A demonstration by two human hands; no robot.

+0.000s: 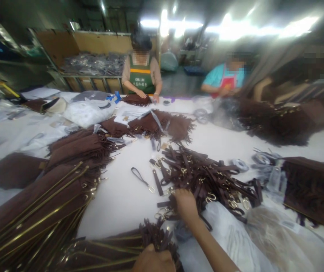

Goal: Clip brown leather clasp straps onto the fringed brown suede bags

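My right hand (186,206) reaches over the near edge of a heap of dark brown wrist straps (198,170) with gold clasps. Its fingers are curled down and closed on a wrist strap; the fingertips are partly hidden. At the bottom edge, my left hand (154,260) is closed at the fringed end of a brown bag (108,247) with a gold zip. What lies under those fingers is mostly hidden. One loose wrist strap (141,177) with a clasp lies apart on the white table, left of the heap.
Brown fringed bags with gold zips (51,211) are stacked along the left. More fringed bags (162,124) lie farther back. Clear plastic bags (235,234) spread at the right, beside another dark fringed bag (312,189). Across the white table (108,204), an aproned person (142,75) handles a brown piece.
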